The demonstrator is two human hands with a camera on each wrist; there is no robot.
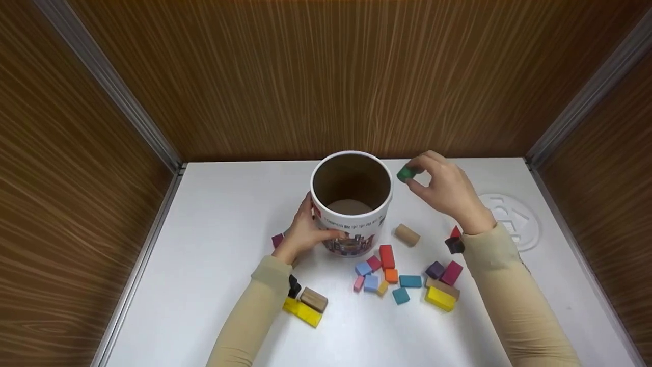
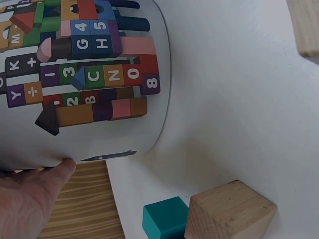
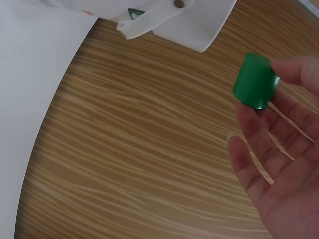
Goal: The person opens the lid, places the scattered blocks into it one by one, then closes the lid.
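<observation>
A white cardboard tub [image 1: 351, 204] with an open top and printed block pictures [image 2: 84, 74] stands upright mid-table. My left hand [image 1: 305, 232] grips its lower left side; the thumb [image 2: 45, 181] presses the tub wall. My right hand [image 1: 445, 191] hovers just right of the tub's rim and pinches a small green block [image 1: 406, 174] [image 3: 255, 81] between thumb and fingertips. The tub's inside looks empty as far as visible.
Several coloured blocks [image 1: 395, 278] lie in front of the tub, a wooden cylinder [image 1: 407, 235] to its right, yellow and wooden blocks [image 1: 308, 306] by my left forearm. A white lid [image 1: 514, 219] lies at the right. Wood-grain walls enclose the white table [image 1: 219, 229].
</observation>
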